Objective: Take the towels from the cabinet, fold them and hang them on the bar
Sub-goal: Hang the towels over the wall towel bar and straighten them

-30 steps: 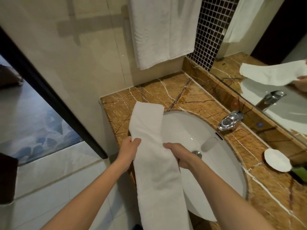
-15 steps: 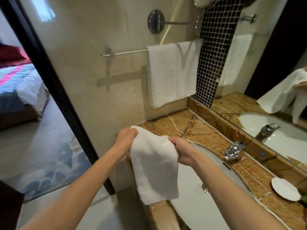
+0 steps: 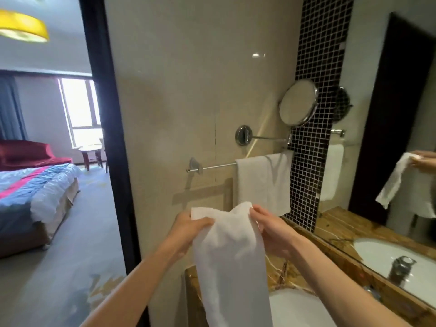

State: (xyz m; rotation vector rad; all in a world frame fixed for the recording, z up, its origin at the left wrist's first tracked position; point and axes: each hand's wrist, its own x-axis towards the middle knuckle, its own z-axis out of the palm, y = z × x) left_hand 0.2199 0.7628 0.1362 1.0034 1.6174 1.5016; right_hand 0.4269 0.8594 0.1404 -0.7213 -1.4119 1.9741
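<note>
The left hand and right hand each have a grip clenched on a top corner of the folded towel, at 9 and 3 o'clock. It dangles above the marble surface. At 12 o'clock, the bar carries a hung towel.

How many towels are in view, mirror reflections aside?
2: hung towel on the bar; held towel gripped by left hand and right hand. Others may be hidden.
</note>
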